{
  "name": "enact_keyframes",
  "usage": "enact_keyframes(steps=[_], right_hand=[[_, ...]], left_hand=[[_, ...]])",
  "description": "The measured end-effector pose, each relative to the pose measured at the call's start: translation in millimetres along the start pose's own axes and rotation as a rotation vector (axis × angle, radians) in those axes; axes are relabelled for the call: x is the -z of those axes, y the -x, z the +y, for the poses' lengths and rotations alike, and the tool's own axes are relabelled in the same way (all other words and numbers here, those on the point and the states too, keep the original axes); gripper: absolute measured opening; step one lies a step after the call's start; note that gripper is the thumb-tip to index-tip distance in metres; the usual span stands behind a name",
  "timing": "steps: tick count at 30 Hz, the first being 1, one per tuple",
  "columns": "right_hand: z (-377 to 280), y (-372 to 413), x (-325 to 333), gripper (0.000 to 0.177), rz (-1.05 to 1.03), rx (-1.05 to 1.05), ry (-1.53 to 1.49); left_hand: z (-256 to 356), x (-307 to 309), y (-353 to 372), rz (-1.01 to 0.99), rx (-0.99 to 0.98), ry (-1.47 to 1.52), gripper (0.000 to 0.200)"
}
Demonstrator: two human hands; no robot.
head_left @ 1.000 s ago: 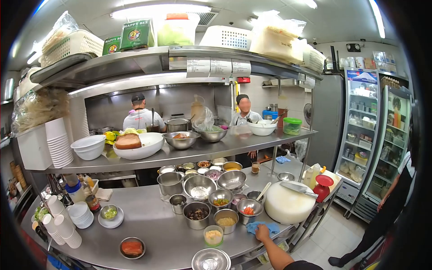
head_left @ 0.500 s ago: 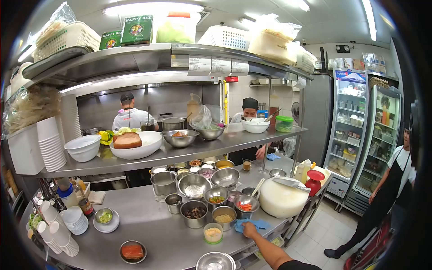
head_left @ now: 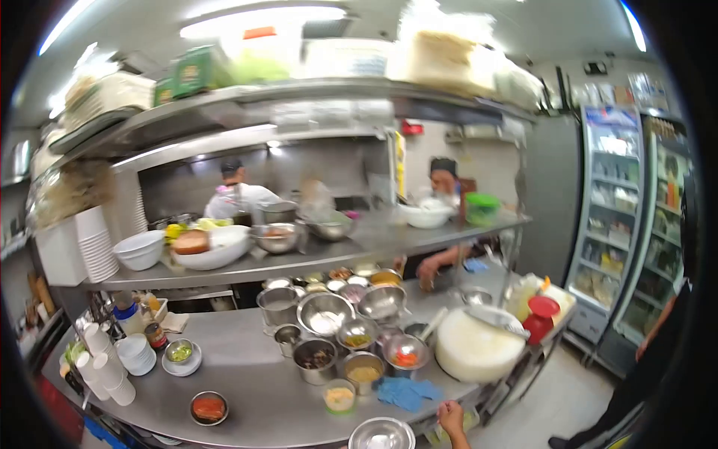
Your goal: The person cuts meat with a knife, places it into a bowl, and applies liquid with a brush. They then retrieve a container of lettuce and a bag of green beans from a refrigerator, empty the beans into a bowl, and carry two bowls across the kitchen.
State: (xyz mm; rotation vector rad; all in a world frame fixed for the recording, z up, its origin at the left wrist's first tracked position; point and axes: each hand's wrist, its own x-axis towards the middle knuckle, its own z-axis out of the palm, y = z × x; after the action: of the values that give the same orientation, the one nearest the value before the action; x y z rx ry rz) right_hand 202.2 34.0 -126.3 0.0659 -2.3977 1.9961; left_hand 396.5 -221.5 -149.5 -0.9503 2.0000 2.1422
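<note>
My right hand is at the front edge of the steel counter, its fingers loosely curled with nothing visible in them. A crumpled blue cloth lies just behind it, apart from the fingers. To the hand's left are a stack of steel bowls and a small tub of pale yellow pieces. Behind the cloth stand a steel pot of grainy tan food and a bowl of orange-red strips. A thick round white block with a cleaver on top sits to the right. My left hand is out of view.
A steel shelf carrying bowls spans the counter. Two people work behind it. Another person in dark clothes stands at right by the glass-door fridges. A small bowl with a reddish-orange piece sits at front left.
My right hand has let go of the blue cloth and drawn back toward the counter's front edge. The whole view has shifted and blurred. A co-worker's hand behind the shelf now reaches over the small cup.
</note>
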Motion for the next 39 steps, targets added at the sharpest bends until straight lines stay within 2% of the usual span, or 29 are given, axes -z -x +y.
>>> enact_keyframes(steps=[1,2,3,4,5,7,10,13,15,17,19,20,21,24,29,32,33,34,35,36,37,38,39], right_hand=[[0,-4,18,0.030,0.028,0.149,0.144],[30,23,54,0.039,0.145,0.167,0.266],[35,26,70,0.050,0.172,0.061,0.214],[40,32,91,0.051,0.220,0.024,0.180],[50,34,112,0.052,0.233,-0.068,0.188],[57,45,161,0.058,0.298,-0.124,0.144],[61,66,236,0.064,0.494,-0.178,0.095],[70,83,310,0.061,0.615,-0.303,0.070],[72,88,353,0.046,0.712,-0.288,0.203],[67,88,395,0.041,0.792,-0.266,0.222],[63,80,434,0.043,0.869,-0.244,0.239],[64,71,458,0.051,0.938,-0.151,0.251],[66,63,483,0.061,1.000,-0.058,0.265],[70,26,569,0.067,1.020,-0.087,0.229],[88,-64,711,0.062,1.141,-0.064,0.262],[88,-124,803,0.052,1.136,0.050,0.421],[105,-142,838,0.039,1.172,0.081,0.517],[82,-155,861,0.030,1.131,0.187,0.563],[59,-170,881,0.029,1.117,0.091,0.602],[63,-185,914,0.032,1.061,-0.053,0.520],[68,-202,947,0.031,0.984,0.055,0.705],[77,-215,980,0.028,0.871,0.012,0.095],[80,-231,1009,0.027,0.902,0.183,0.398]], left_hand=[[4,-18,-4,-0.019,-0.065,0.067,0.023],[3,-38,10,-0.115,-0.061,0.012,0.017],[26,-62,26,-0.183,-0.099,0.038,0.011],[51,-90,39,-0.204,-0.071,-0.043,0.015],[58,-117,38,-0.234,-0.047,-0.029,0.011],[66,-171,33,-0.342,-0.066,-0.072,0.009],[69,-249,26,-0.584,-0.022,-0.114,0.008],[65,-321,18,-0.736,0.088,-0.176,0.004],[60,-363,12,-0.823,0.151,-0.235,0.004],[51,-414,3,-0.936,0.206,-0.249,0.005],[48,-463,-3,-1.006,0.232,-0.289,0.005],[45,-490,-6,-1.044,0.245,-0.323,0.006],[44,-518,-7,-1.040,0.238,-0.352,0.007],[37,-600,-22,-1.109,0.251,-0.393,0.007],[49,-729,-53,-1.097,0.307,-0.433,0.009],[75,-797,-71,-1.117,0.187,-0.488,0.008],[83,-817,-75,-1.087,0.136,-0.538,0.008],[81,-838,-87,-1.087,0.018,-0.559,0.010],[103,-858,-81,-1.050,0.004,-0.558,0.013],[123,-876,-77,-1.009,-0.018,-0.551,0.014],[128,-892,-83,-0.990,-0.070,-0.458,0.012],[143,-906,-83,-0.953,-0.039,-0.383,0.012],[156,-919,-86,-0.919,-0.011,-0.285,0.012]])
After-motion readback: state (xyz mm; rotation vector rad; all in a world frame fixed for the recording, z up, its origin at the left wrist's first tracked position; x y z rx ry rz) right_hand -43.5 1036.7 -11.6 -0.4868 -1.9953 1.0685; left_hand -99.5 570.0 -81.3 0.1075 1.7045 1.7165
